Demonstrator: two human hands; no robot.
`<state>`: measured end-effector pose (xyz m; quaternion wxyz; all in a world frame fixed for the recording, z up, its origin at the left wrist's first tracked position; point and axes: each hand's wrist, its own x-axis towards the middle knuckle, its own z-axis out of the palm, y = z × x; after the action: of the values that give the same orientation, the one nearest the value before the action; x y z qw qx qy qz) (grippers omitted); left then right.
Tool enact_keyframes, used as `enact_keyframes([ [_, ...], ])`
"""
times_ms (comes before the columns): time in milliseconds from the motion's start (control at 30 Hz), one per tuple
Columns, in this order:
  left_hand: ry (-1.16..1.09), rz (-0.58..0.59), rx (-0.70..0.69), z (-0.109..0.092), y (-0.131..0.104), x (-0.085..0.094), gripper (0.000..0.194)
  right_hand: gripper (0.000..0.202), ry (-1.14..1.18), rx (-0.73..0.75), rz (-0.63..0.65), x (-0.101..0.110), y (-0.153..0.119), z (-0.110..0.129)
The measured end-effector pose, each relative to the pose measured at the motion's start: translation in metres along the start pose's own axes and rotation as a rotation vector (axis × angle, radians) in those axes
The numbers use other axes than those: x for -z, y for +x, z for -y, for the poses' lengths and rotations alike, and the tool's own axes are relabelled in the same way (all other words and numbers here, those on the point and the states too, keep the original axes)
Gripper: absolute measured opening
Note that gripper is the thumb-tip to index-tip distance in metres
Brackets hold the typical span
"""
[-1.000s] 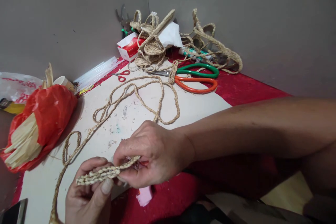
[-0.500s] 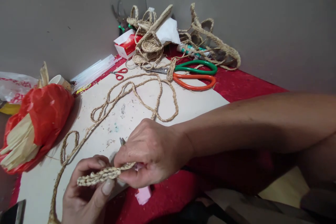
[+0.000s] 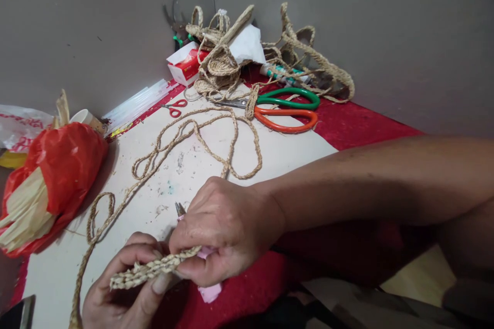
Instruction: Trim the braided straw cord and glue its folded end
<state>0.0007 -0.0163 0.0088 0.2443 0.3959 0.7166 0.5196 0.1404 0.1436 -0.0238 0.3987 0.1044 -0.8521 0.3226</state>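
A strip of braided straw cord (image 3: 144, 273), several rows thick, is held low in front of me. My left hand (image 3: 125, 277) grips its left end between thumb and fingers. Pressed close beside it, my right hand (image 3: 222, 229) pinches the other end between thumb and forefinger. A pink-handled tool (image 3: 179, 209) with slim metal tips also sits in my right palm; its kind is mostly hidden by the fingers. A long braided cord (image 3: 127, 198) runs from near my left hand and loops over the white sheet.
Large scissors (image 3: 287, 110) with green and orange handles and small red scissors (image 3: 177, 108) lie on the white sheet (image 3: 285, 151). Behind are braided coils (image 3: 224, 61), a red-and-white box (image 3: 187, 64) and pruning shears (image 3: 176, 23). A red bag (image 3: 77, 159) of straw husks stands left.
Both hands and the braided strip have shifted slightly down; the left hand has also moved a little left. Both still grip the strip. The tool tips show slightly more.
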Motion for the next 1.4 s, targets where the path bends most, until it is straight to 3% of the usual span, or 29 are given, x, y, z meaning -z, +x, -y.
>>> enact_keyframes([
  [133,0.093,0.032,-0.031,-0.004,0.001,0.003,0.015,0.019,-0.047,0.057,-0.029,0.002,0.0,-0.001],
  [233,0.144,-0.009,-0.048,-0.004,0.002,0.006,0.03,0.02,-0.091,0.082,-0.017,0.005,0.001,-0.003],
  [367,0.133,-0.033,-0.306,-0.001,0.003,0.006,0.029,0.021,-0.165,0.085,0.038,0.009,0.002,-0.005],
  [467,0.295,0.03,-0.498,0.0,0.003,0.004,0.031,0.02,-0.182,0.087,0.046,0.009,0.002,-0.005],
  [633,0.422,0.066,-0.521,0.002,0.001,0.003,0.029,0.019,-0.153,0.057,0.064,0.008,0.001,-0.002],
  [767,0.505,0.209,-0.61,0.002,0.001,0.008,0.03,0.019,-0.119,0.031,0.069,0.006,0.001,-0.002],
  [833,0.524,0.208,-0.614,0.0,0.0,0.007,0.028,0.018,-0.11,0.032,0.053,0.006,0.001,-0.002],
  [933,0.49,0.101,-0.516,-0.003,-0.004,0.001,0.023,0.016,-0.108,0.034,0.027,0.006,0.0,-0.002],
  [1033,0.457,0.073,-0.455,-0.001,-0.007,-0.005,0.02,0.016,-0.107,0.018,0.032,0.007,0.0,-0.001],
  [1167,0.456,0.055,-0.458,0.003,-0.006,-0.006,0.03,0.014,-0.117,0.05,0.035,0.007,0.001,-0.002],
  [1400,0.558,0.022,-0.471,0.004,-0.008,-0.005,0.011,0.015,-0.142,0.047,0.112,0.008,0.0,-0.004],
])
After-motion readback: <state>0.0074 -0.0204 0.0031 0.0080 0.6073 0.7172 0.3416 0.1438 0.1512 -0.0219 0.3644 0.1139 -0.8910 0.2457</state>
